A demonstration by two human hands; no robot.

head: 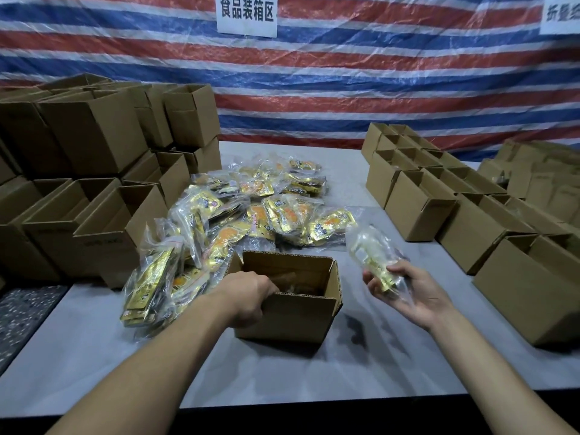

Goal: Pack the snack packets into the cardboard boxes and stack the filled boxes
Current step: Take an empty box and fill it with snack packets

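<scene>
An open cardboard box (301,321) stands on the table just in front of me. My left hand (248,296) grips its near left rim, fingers curled inside the box. To the right of the box, my right hand (405,293) holds a clear bag of gold snack packets (373,255), lifted above the table and blurred. A heap of similar gold and orange snack packets (251,211) lies behind and to the left of the box. What is inside the box is mostly hidden.
Stacked open cardboard boxes (94,196) fill the left side of the grey table (282,372). Rows of open boxes (470,215) run along the right side. A striped tarpaulin (345,83) with paper signs hangs behind. A speckled floor (22,318) shows at the left.
</scene>
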